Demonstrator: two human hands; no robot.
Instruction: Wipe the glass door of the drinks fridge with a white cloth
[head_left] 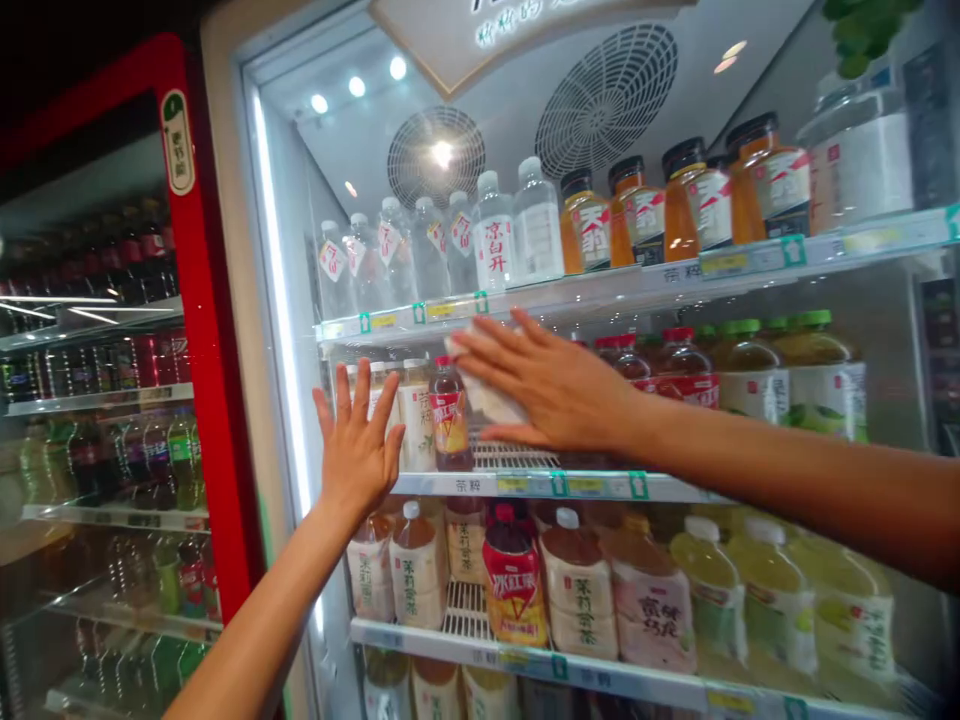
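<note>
A white piece, cloth or paper by its look (pixel 487 392), is just to the right of the small red-capped bottle (pixel 450 415), which stands on the middle shelf (pixel 435 485) of a lit cooler (pixel 232 200). Over this white piece lies the right hand (pixel 562 385); its fingers are stretched out and a little parted, not clenched. They are blurred, so one cannot tell how firmly they press it. To the left of the small bottle, the left hand (pixel 358 445) is raised with its palm toward the cooler. Its fingers are widely spread and grasp nothing.

Above the small bottle is a row of clear bottles (pixel 495 235), and above it to the right are amber bottles (pixel 679 200) with black caps. Farther right, at its own level, are green-capped bottles (pixel 750 370). Below it, slightly right, stands a larger bottle (pixel 514 590) with a red and yellow label. Well to its left rises a red frame (pixel 217 350).
</note>
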